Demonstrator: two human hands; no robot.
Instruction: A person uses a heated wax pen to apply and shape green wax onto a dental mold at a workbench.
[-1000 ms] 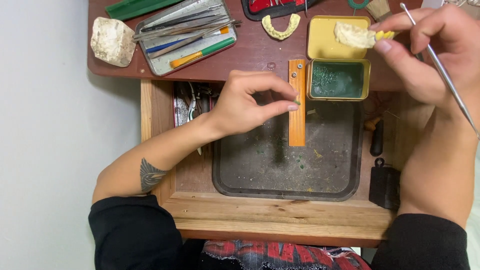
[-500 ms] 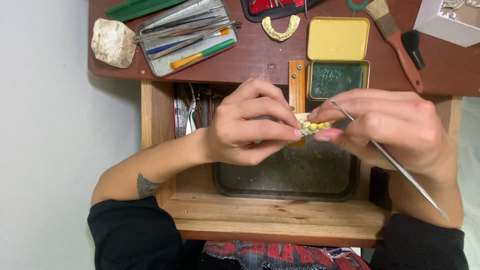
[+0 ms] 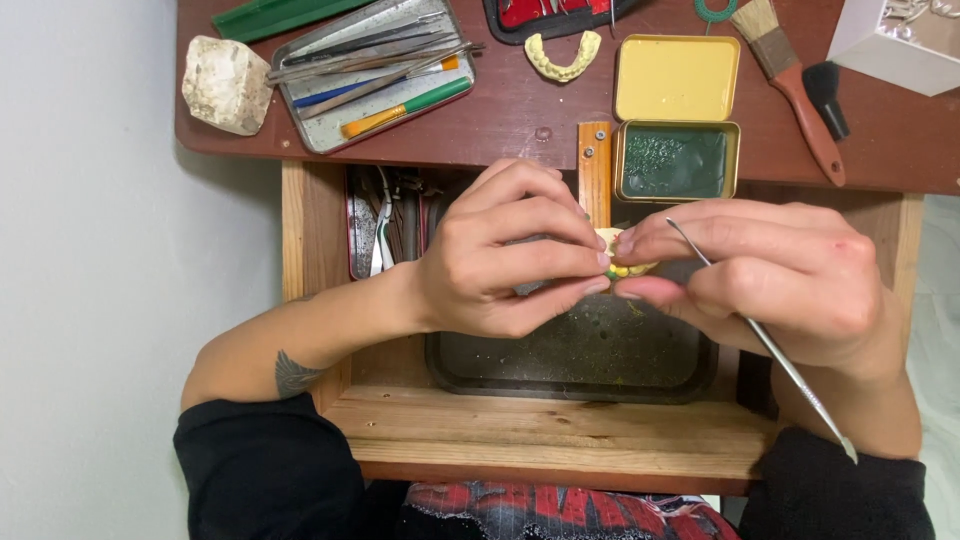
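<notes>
Yellow piece: a small pale-yellow dental cast (image 3: 628,262) sat pinched between both hands, above the dark tray (image 3: 570,365) in the open wooden drawer (image 3: 540,425).
Left hand: the left hand (image 3: 500,255) was closed on the cast, fingertips and thumb gripping its left side.
Right hand: the right hand (image 3: 770,275) gripped the cast's right side with thumb and forefinger, and also held a thin metal instrument (image 3: 765,345) slanting toward the drawer's near right corner.
Table, near edge: an open tin (image 3: 675,160) with green filling, its yellow lid flipped back.
Table, left part: a metal tray of tools (image 3: 370,75), with a white plaster lump (image 3: 225,85) just beside it at the left edge.
Table, far edge: a yellow arch-shaped cast (image 3: 563,60).
Table, right part: a red-handled brush (image 3: 795,85).
</notes>
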